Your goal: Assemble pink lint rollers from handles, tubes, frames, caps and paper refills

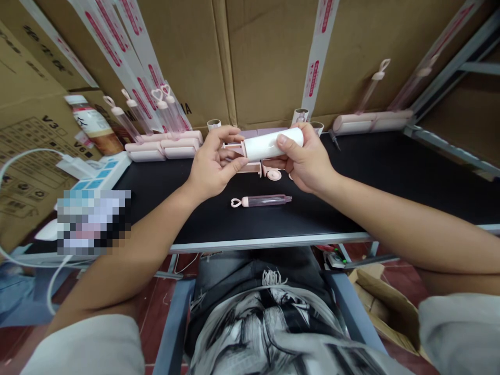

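Note:
In my right hand [314,161] is a glossy white tube [265,146], lying nearly level above the table with the fingers wrapped around its right end. My left hand [211,169] pinches a slim pale pink part [233,148] at the tube's left end, and the two pieces meet there. How far the pink part reaches inside is hidden. Behind and below the hands lie a pink bar-shaped piece [250,168] and a small round pink piece [274,175]. Nearer to me, a clear pinkish stick with a heart-shaped loop [266,200] lies flat on the black tabletop [219,224].
Pink cylinders [180,148] with upright heart-loop sticks stand at the back left, and similar pink cylinders [353,123] at the back right. A drink bottle [94,125] and a power strip [102,174] are at left. Cardboard [265,62] walls the back. An opened carton [385,307] sits below.

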`<state>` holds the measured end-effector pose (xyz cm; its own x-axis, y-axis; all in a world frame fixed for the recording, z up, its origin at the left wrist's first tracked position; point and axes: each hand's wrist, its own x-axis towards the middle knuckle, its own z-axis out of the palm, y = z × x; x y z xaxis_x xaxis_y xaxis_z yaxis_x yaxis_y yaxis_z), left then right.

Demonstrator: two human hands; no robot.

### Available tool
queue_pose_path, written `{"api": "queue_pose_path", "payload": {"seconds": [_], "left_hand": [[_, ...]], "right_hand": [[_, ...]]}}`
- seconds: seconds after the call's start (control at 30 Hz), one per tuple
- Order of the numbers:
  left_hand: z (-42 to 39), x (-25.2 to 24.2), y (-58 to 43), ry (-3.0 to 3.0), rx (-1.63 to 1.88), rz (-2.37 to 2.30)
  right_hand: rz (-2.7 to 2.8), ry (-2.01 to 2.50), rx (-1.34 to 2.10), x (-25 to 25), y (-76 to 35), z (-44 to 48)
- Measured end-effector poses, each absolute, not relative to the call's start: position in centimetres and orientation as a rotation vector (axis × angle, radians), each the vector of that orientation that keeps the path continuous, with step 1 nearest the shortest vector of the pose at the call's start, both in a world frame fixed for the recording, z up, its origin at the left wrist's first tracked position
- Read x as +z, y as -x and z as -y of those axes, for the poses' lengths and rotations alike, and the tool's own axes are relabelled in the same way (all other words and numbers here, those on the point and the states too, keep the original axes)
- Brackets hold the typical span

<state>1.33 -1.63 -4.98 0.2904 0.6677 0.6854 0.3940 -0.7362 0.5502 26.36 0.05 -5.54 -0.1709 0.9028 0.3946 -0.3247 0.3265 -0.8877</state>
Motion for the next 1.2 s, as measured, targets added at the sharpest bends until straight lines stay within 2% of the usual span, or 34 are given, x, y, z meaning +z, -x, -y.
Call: {"api": "queue_pose_path", "payload": {"seconds": [0.57, 0.73, 0.8, 0.93, 1.0, 1.1, 1.2], "left_hand": [[1.7, -4.8, -1.1, -2.231, 1.436, -0.972], [2.6, -4.5, -2.0, -2.308, 1.357, -1.051], [3.0, -3.9, -2.1, -2.41, 1.17, -1.099], [4.0, -3.4, -2.6, -2.696, 0.401, -1.04], [4.5, -3.4, -2.9, -2.758, 0.166, -0.985], [4.9, -3.2, -3.2, -2.774, 0.119, -0.947], [4.5, -2.0, -2.2, -2.711, 0.296, -0.98]], "right_hand": [[1.401, 0.35, 1.711, -3.0, -27.3, 2.4], [1.402, 0.381, 1.603, -3.2, -27.2, 2.4], [1.408, 0.383, 1.522, -3.0, -27.3, 2.3], [1.41, 0.41, 1.403, -2.4, -27.5, 2.5], [1.411, 0.431, 1.38, -2.3, -27.6, 2.8], [1.446, 0.395, 1.389, -2.2, -27.6, 2.9], [1.462, 0.369, 1.373, -2.2, -27.7, 2.9]]}}
